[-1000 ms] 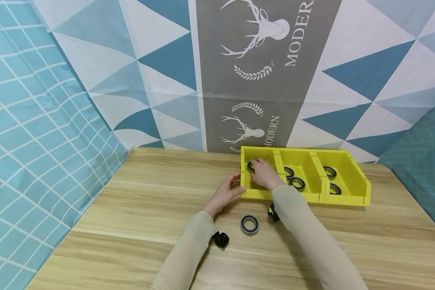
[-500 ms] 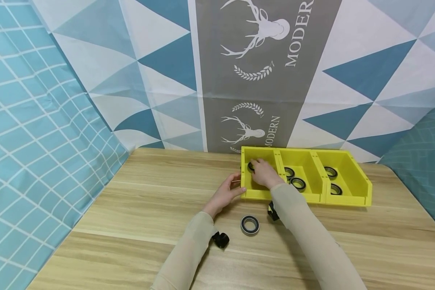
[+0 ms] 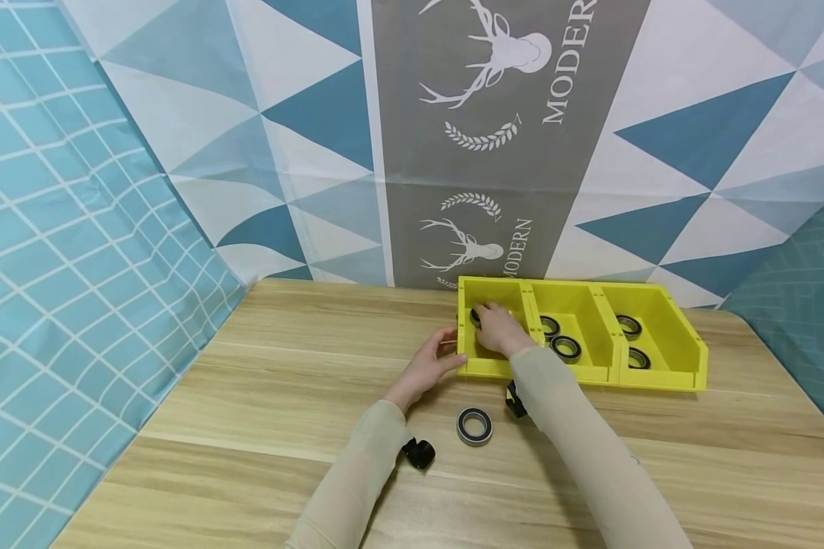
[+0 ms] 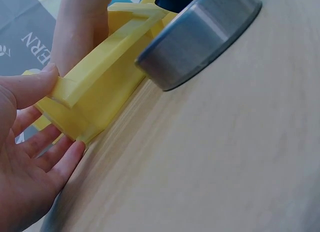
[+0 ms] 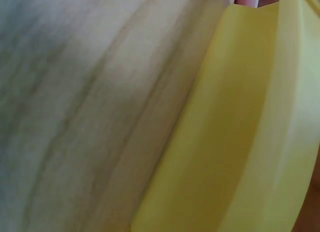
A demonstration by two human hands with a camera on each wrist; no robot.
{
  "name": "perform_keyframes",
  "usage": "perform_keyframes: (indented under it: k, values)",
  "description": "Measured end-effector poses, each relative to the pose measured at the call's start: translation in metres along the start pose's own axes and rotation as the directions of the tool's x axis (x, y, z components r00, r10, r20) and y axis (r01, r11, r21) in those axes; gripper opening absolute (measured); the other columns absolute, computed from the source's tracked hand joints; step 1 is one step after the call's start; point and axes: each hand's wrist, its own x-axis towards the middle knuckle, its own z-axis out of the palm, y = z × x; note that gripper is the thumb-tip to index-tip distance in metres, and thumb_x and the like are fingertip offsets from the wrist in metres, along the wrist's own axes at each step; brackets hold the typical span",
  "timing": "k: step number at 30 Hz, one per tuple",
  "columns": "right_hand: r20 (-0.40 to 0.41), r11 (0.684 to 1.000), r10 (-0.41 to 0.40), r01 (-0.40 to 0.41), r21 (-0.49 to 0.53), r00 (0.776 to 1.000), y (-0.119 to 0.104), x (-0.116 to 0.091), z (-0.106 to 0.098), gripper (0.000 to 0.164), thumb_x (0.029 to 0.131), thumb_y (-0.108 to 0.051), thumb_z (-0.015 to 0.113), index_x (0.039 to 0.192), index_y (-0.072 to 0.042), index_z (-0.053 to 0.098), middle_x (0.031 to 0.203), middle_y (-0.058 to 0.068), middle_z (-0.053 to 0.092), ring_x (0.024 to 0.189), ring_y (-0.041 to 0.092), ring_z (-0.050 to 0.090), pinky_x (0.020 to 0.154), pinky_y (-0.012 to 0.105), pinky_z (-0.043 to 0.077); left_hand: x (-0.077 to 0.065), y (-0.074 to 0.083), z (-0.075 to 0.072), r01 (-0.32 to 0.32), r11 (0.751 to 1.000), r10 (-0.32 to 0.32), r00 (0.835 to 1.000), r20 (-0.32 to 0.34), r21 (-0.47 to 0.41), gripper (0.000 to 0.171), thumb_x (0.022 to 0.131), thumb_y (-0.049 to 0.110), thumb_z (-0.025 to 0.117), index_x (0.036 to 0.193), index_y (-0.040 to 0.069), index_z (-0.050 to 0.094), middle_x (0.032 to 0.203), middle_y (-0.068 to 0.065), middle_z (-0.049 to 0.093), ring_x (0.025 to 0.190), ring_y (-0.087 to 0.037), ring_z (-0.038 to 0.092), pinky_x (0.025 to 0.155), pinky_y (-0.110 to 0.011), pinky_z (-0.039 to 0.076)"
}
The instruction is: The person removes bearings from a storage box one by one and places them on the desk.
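In the head view a yellow three-compartment bin [image 3: 584, 372] stands at the back of the table. My right hand [image 3: 500, 328] reaches into its left compartment and pinches a black-sealed ball bearing [image 3: 476, 317], partly hidden by the fingers. My left hand [image 3: 429, 364] holds the bin's front left corner. Seen from the left wrist, that thumb [image 4: 35, 84] lies over the rim and the fingers spread along the outer side wall. A loose bearing [image 3: 474, 426] lies flat on the table between the forearms; its steel outer ring [image 4: 200, 44] looms large in the left wrist view.
Two bearings [image 3: 566, 349] lie in the middle compartment and two more [image 3: 629, 327] in the right one. Black wrist cameras [image 3: 420, 454] sit under both sleeves. A patterned backdrop [image 3: 453, 152] rises right behind the bin. The wooden table [image 3: 247, 427] extends left and forward.
The bearing under my right fingers looks slightly more tilted and covered than before. My left hand stays at the bin's corner, and the loose bearing keeps its place.
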Motion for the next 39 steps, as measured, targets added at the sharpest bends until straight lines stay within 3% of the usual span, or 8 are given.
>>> perform_keyframes:
  k: [8,17,26,33,39]
  values:
    - [-0.018,0.999,-0.017,0.016,-0.028,1.000,0.000,-0.001,0.002,0.049,0.083,-0.016,0.049,0.128,0.000,0.035,0.128,0.023,0.033,0.115,0.037,0.034,0.094,0.046,0.029,0.002,-0.005,0.001,-0.017,1.000,0.017,1.000,-0.011,0.016,0.051,0.080,0.018,0.059,0.125,0.018,0.037,0.124,-0.004,0.042,0.114,-0.021,0.039,0.089,-0.032,0.038]
    - [-0.010,0.999,0.032,-0.032,-0.002,0.999,0.002,0.000,0.004,0.049,0.084,-0.016,0.051,0.129,-0.007,0.036,0.127,0.023,0.028,0.111,0.039,0.035,0.086,0.050,0.036,0.002,-0.003,0.001,-0.010,1.000,0.010,1.000,-0.006,0.010,0.049,0.080,0.015,0.058,0.125,0.017,0.037,0.124,-0.005,0.042,0.113,-0.021,0.039,0.089,-0.032,0.038]
    - [-0.025,0.999,0.048,-0.048,-0.013,0.999,0.001,0.004,0.009,0.048,0.083,-0.012,0.049,0.130,-0.010,0.035,0.125,0.023,0.024,0.106,0.039,0.038,0.079,0.047,0.042,-0.009,0.016,0.001,0.008,1.000,-0.008,1.000,0.015,-0.011,0.050,0.081,0.010,0.057,0.126,0.011,0.035,0.126,-0.011,0.039,0.115,-0.026,0.037,0.091,-0.035,0.036]
    - [-0.035,1.000,0.029,-0.029,-0.006,0.999,-0.001,0.004,0.010,0.048,0.083,-0.016,0.053,0.127,-0.008,0.037,0.121,0.025,0.027,0.100,0.037,0.044,0.074,0.045,0.045,0.000,-0.002,0.002,-0.027,1.000,0.027,1.000,-0.004,0.007,0.048,0.080,0.012,0.058,0.124,0.014,0.038,0.123,-0.007,0.042,0.112,-0.022,0.041,0.089,-0.030,0.038]
    - [-0.052,1.000,0.027,-0.027,0.001,0.998,-0.002,0.005,0.011,0.047,0.083,-0.015,0.052,0.127,-0.009,0.037,0.123,0.026,0.026,0.099,0.037,0.045,0.075,0.045,0.045,0.001,-0.004,0.002,-0.019,1.000,0.019,1.000,-0.012,0.018,0.049,0.080,0.012,0.058,0.125,0.016,0.037,0.123,-0.005,0.042,0.112,-0.020,0.041,0.090,-0.030,0.038]
